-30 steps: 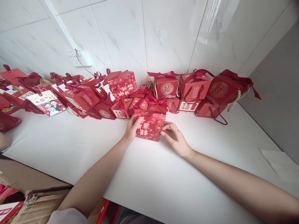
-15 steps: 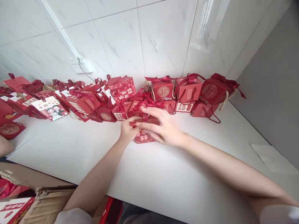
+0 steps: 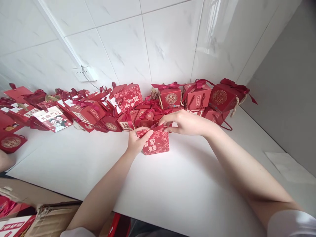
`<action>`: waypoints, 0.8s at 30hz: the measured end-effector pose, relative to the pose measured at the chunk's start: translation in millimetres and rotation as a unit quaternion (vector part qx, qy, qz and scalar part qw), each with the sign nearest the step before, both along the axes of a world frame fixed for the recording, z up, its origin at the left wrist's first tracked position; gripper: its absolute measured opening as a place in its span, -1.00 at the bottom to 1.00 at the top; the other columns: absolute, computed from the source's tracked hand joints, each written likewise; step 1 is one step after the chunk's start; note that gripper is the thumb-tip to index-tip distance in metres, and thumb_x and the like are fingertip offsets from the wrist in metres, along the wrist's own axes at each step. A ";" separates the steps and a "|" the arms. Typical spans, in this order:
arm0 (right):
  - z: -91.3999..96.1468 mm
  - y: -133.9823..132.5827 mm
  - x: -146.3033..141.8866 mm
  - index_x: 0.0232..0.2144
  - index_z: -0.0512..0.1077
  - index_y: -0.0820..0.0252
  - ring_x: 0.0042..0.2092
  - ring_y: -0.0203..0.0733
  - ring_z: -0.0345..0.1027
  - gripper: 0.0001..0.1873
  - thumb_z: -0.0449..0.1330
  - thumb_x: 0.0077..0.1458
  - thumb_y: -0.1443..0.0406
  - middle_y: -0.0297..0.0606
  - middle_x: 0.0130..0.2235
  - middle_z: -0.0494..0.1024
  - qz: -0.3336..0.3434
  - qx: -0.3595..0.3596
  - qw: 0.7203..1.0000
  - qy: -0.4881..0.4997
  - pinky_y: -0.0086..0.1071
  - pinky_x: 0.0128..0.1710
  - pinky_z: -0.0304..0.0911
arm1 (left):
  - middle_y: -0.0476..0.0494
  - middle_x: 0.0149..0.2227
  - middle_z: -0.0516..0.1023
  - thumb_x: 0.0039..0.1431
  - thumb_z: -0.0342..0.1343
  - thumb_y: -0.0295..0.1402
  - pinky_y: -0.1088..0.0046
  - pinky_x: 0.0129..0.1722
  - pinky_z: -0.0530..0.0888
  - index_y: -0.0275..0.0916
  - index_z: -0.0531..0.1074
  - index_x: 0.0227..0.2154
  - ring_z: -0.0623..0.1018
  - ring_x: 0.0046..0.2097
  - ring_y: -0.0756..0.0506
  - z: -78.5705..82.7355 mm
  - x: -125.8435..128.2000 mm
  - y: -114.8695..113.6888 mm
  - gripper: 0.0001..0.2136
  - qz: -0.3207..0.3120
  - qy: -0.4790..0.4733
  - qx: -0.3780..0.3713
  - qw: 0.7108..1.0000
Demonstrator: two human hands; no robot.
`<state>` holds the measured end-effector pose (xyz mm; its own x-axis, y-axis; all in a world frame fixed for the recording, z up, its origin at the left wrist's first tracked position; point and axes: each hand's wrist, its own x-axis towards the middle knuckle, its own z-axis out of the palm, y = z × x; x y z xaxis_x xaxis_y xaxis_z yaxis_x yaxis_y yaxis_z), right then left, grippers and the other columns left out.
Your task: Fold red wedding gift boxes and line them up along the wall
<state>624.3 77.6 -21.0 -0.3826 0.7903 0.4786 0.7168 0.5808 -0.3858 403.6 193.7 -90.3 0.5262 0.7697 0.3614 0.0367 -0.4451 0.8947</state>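
One box is at the desk, my left grip holding its side, while my right hand has left its front for the ribbon, pinch unclear, shifting work to the top.

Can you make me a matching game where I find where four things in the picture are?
Column one
1. socket
2. left hand
3. carton
4. right hand

Column two
A. gripping the left side of the red box
B. at the right end of the red box's ribbon
C. on the tiled wall
D. at the bottom left of the picture

Right pairs: 1-C, 2-A, 3-D, 4-B
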 end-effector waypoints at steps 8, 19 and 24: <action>-0.7 2.1 -9.1 -0.20 0.42 0.15 -0.30 -0.15 0.41 -0.88 0.17 0.21 0.43 -0.24 -0.24 0.54 -0.008 0.007 1.000 0.000 -0.34 -0.32 0.26 | -0.09 -0.40 0.64 0.03 0.32 -0.21 0.40 -0.28 0.52 -0.25 0.60 -0.41 0.59 -0.34 -0.10 -0.7 1.4 0.1 -0.81 0.002 0.003 0.014 1.000; -22.1 13.3 -39.2 -0.11 0.37 0.12 -0.16 -0.15 0.50 -0.84 0.17 0.24 0.35 -0.27 -0.21 0.58 -0.063 0.066 0.966 0.241 -0.28 -0.15 0.41 | -0.04 -0.41 0.58 0.03 0.33 -0.20 0.42 -0.26 0.49 -0.25 0.53 -0.41 0.54 -0.34 -0.07 -5.2 5.3 -1.8 -0.79 -0.012 -0.006 -0.014 1.000; -29.0 21.7 -41.9 -0.09 0.35 0.12 -0.19 -0.17 0.47 -0.77 0.23 0.23 0.23 -0.27 -0.22 0.57 -0.060 0.019 0.942 0.329 -0.30 -0.16 0.39 | -0.06 -0.35 0.61 0.04 0.33 -0.21 0.41 -0.22 0.50 -0.23 0.55 -0.33 0.58 -0.29 -0.09 -2.4 3.6 -1.1 -0.78 -0.006 -0.010 0.006 1.000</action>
<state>582.5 99.3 -50.0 0.0968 0.7869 0.6095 0.3911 0.5331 -0.7503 407.1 192.6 -92.7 0.5270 0.7593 0.3818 0.0129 -0.4563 0.8897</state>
